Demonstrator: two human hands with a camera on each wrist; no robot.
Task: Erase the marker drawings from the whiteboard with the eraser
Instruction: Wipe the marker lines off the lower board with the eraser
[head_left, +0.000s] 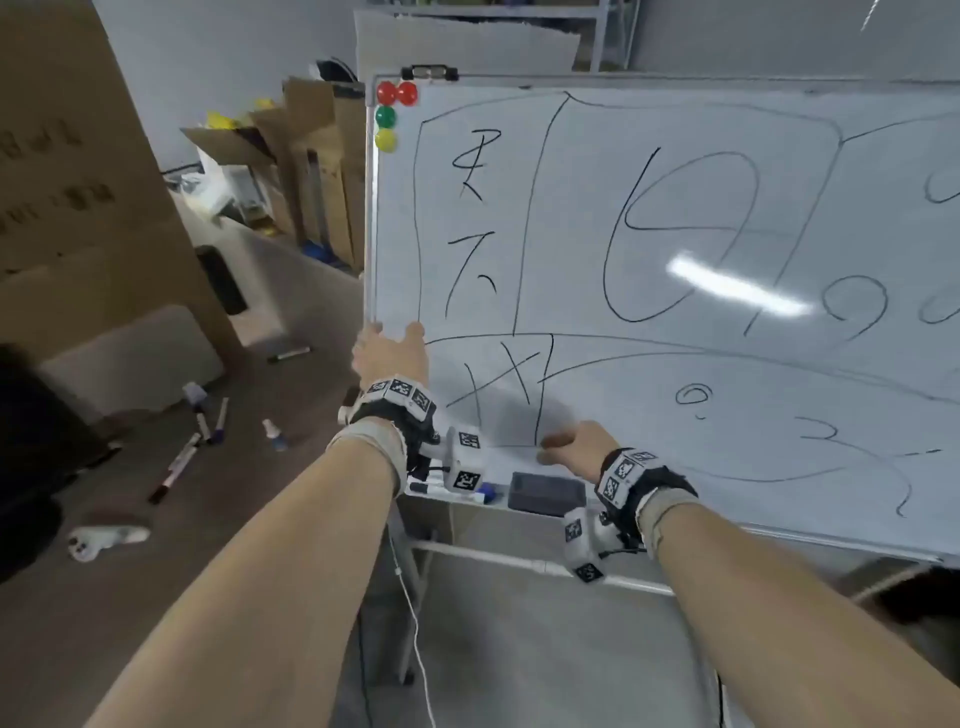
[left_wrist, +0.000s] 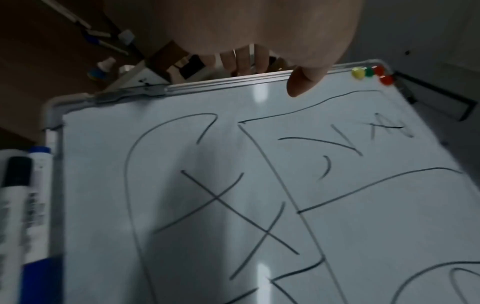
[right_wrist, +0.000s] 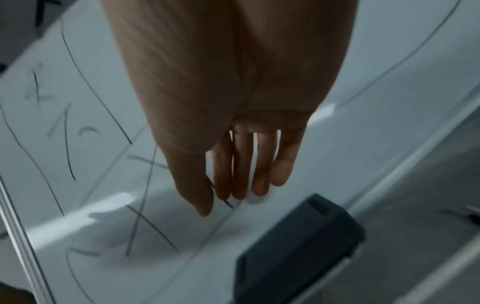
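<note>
A whiteboard on a stand is covered with black marker lines, boxes and loops. My left hand grips its left edge, thumb on the front face and fingers curled behind the frame. A dark grey eraser lies on the tray below the board, seen close in the right wrist view as the eraser. My right hand hovers just above and beside it near the board's bottom edge, fingers extended and holding nothing.
Markers lie on the tray left of the eraser. Red, green and yellow magnets sit at the board's top left corner. Several markers and a small bottle are scattered on the floor at left, near cardboard boxes.
</note>
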